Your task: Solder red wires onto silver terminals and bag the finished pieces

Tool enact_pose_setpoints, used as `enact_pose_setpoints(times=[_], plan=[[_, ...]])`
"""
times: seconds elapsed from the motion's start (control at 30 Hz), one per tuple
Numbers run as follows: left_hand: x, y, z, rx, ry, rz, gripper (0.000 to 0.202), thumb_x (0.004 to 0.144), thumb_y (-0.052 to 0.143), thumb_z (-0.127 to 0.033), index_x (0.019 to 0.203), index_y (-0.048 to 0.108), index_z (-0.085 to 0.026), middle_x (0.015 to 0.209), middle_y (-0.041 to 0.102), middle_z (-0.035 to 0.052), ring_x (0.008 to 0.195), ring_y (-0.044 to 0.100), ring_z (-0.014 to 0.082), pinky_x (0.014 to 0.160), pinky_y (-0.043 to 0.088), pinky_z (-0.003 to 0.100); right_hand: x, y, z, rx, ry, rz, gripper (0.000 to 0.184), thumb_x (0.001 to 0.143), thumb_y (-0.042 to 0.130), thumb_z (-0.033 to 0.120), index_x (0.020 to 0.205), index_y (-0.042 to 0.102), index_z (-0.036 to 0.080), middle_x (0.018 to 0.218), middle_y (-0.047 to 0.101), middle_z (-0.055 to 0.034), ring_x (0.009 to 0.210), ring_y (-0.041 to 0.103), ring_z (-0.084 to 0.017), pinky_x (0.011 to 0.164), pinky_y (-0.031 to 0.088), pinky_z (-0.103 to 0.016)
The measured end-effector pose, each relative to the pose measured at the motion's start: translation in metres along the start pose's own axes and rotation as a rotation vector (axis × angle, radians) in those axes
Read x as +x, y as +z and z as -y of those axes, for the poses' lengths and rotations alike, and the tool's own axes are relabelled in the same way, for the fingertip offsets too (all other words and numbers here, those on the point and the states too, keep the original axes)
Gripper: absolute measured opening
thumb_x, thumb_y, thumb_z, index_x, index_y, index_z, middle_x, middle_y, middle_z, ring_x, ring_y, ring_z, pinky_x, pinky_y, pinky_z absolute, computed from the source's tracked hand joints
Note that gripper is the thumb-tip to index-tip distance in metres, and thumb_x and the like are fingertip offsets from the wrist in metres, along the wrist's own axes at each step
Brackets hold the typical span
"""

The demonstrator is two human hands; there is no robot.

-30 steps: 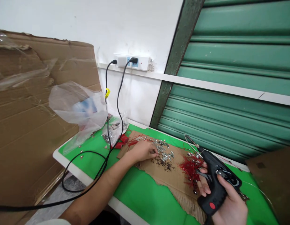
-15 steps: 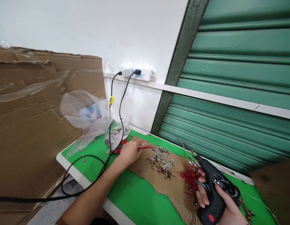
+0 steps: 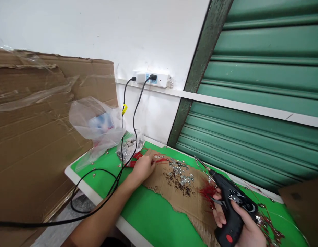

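My left hand reaches across the green table to the far left end of a torn cardboard sheet. Its fingers are curled together over thin red strings lying there. My right hand grips a black glue gun with a red button, its nozzle pointing up and left over a heap of red strings. Several small silver and dark metal pieces are scattered on the cardboard between my hands.
A clear plastic bag and a smaller bag of metal parts sit at the table's far left. Two black cords run from a wall socket strip across the table. Large cardboard leans on the left; a green shutter stands behind.
My left hand moved left from the silver pieces to the red strings at the cardboard's end. The glue gun in my right hand stayed about where it was; the view shifted slightly.
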State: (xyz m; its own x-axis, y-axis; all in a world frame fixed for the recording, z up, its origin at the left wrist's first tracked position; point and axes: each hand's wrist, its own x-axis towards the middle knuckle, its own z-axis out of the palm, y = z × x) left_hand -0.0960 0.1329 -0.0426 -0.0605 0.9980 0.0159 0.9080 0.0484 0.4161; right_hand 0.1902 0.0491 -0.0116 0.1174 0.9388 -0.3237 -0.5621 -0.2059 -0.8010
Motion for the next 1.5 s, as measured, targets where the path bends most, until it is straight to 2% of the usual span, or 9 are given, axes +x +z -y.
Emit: enact_pose_setpoints(times=[0.17,0.27,0.37,0.53,0.77,1.03,1.1,1.27,1.5], plan=[[0.000,-0.001,0.003,-0.049,0.010,0.011,0.028,0.093,0.043,-0.031,0.094,0.068,-0.019,0.093,0.072,0.0091,0.085,0.067,0.0216,0.076,0.049,0.029,0.001,0.005,-0.005,-0.033,0.029,0.037,0.031,0.060,0.081,0.037,0.083,0.071,0.018,0.057,0.057,-0.0028,0.043,0.042,-0.012,0.038,0.041,-0.023],[0.001,0.001,0.004,-0.045,0.016,-0.004,0.028,0.093,0.043,-0.030,0.090,0.068,-0.018,0.094,0.071,0.0092,0.086,0.067,0.0204,0.075,0.049,0.027,0.001,0.007,-0.005,-0.026,0.030,0.009,0.043,0.056,0.083,0.035,0.094,0.071,0.020,0.065,0.063,-0.0044,0.042,0.042,-0.011,0.037,0.041,-0.024],[0.002,0.002,0.003,-0.061,0.064,-0.042,0.025,0.092,0.047,-0.029,0.097,0.068,-0.018,0.100,0.071,0.0096,0.093,0.066,0.0201,0.079,0.049,0.026,0.002,0.005,-0.007,-0.018,0.021,0.009,0.053,0.058,0.082,0.032,0.108,0.068,0.021,0.075,0.068,-0.0055,0.043,0.043,-0.011,0.038,0.042,-0.024],[0.004,0.003,-0.003,-0.039,0.082,0.012,0.026,0.090,0.051,-0.029,0.107,0.070,-0.023,0.100,0.073,0.0089,0.093,0.067,0.0219,0.080,0.051,0.028,0.006,-0.003,-0.013,-0.022,0.013,0.063,0.041,0.069,0.076,0.032,0.107,0.069,0.020,0.076,0.066,-0.0053,0.044,0.043,-0.011,0.038,0.043,-0.024],[0.009,0.007,-0.004,-0.066,0.066,-0.018,0.027,0.092,0.047,-0.026,0.089,0.072,-0.017,0.087,0.072,0.0090,0.082,0.066,0.0203,0.075,0.049,0.027,0.010,-0.006,-0.016,-0.036,-0.012,0.052,0.048,0.067,0.078,0.030,0.114,0.067,0.022,0.084,0.070,-0.0060,0.043,0.045,-0.011,0.037,0.044,-0.024],[0.000,-0.001,-0.006,-0.092,0.338,-0.196,0.026,0.096,0.043,-0.030,0.102,0.066,-0.022,0.111,0.064,0.0070,0.108,0.056,0.0203,0.094,0.047,0.031,0.013,-0.014,-0.022,-0.074,0.025,0.058,0.042,0.068,0.078,0.034,0.105,0.071,0.017,0.086,0.071,-0.0082,0.043,0.045,-0.011,0.035,0.042,-0.024],[-0.003,0.000,-0.009,-0.064,0.385,-0.131,0.026,0.096,0.041,-0.031,0.102,0.064,-0.021,0.108,0.065,0.0068,0.104,0.058,0.0204,0.092,0.047,0.032,0.012,-0.012,-0.021,-0.091,0.015,0.068,0.042,0.068,0.078,0.033,0.105,0.072,0.017,0.089,0.072,-0.0088,0.043,0.045,-0.011,0.036,0.042,-0.024],[-0.003,0.007,-0.015,-0.130,0.407,0.158,0.020,0.092,0.052,-0.032,0.093,0.068,-0.019,0.093,0.070,0.0053,0.088,0.063,0.0181,0.078,0.048,0.026,0.002,0.004,-0.014,-0.112,0.004,0.083,0.032,0.071,0.076,0.032,0.098,0.074,0.016,0.084,0.070,-0.0081,0.044,0.045,-0.010,0.037,0.043,-0.023],[-0.003,0.007,-0.009,-0.308,0.438,0.206,0.016,0.087,0.057,-0.021,0.095,0.070,-0.019,0.085,0.071,0.0024,0.074,0.062,0.0138,0.069,0.045,0.023,-0.001,0.010,-0.012,-0.103,0.026,0.054,0.031,0.068,0.078,0.032,0.093,0.075,0.015,0.081,0.070,-0.0079,0.043,0.044,-0.009,0.036,0.041,-0.022]])
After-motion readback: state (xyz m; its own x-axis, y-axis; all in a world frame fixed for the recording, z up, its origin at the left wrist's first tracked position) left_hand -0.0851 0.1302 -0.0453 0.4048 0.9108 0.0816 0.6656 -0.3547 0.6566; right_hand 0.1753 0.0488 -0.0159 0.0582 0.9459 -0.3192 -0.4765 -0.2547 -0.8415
